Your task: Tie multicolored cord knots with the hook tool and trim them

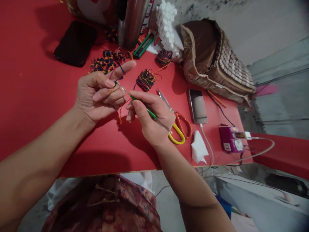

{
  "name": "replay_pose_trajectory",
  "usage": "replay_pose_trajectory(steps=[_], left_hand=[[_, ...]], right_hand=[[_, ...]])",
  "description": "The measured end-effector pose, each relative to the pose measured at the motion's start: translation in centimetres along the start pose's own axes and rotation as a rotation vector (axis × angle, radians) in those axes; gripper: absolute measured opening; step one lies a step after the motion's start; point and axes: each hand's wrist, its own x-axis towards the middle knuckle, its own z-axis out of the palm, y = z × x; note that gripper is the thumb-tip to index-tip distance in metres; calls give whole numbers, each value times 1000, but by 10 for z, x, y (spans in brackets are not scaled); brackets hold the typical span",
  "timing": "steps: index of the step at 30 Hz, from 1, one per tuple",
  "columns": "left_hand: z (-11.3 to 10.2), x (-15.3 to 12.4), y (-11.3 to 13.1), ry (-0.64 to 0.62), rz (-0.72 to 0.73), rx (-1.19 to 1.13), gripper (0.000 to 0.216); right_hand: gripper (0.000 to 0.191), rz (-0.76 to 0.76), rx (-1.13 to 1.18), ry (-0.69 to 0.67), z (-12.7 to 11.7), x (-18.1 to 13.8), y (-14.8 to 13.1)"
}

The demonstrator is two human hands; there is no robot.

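My right hand (154,117) is closed round a crochet hook (151,113) with a green grip and metal ends. The hook's tip meets a small dark bit of yarn work (116,83) pinched between the thumb and finger of my left hand (101,91). Dark yarn (122,69) wraps the left index finger, which points out to the right. An orange yarn tail (121,120) hangs below the left hand. Beyond the hands lie a ball of multicoloured yarn (145,80) and a second ball (164,57). Several knotted yarn pieces (103,62) rest behind my left hand.
Scissors (177,120) with red and yellow handles lie beside my right hand. Nearby are a charging phone (198,106), white tissue (199,147) and a purple power adapter (230,139). Farther back are a black phone (75,43), green cutter (143,46), metal bottle (132,24) and brown bag (205,51).
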Motion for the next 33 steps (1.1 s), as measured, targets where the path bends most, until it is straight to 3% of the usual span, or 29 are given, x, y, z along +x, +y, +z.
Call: replay_pose_trajectory(steps=[12,17,22,28,33], left_hand=[[5,-1,0,34,-25,-27,66],[-3,3,5,22,-82,-14,59],[-8,2,6,-2,-107,-16,66],[-17,6,12,7,-207,114,54],[-18,6,12,-22,-239,149,51]], right_hand=[[21,-100,-169,8,-8,-6,7],[19,-73,-176,9,-9,-4,-1],[20,-15,-190,31,-15,-6,0],[18,-43,16,1,-19,3,-4],[8,37,111,34,-22,8,-7]])
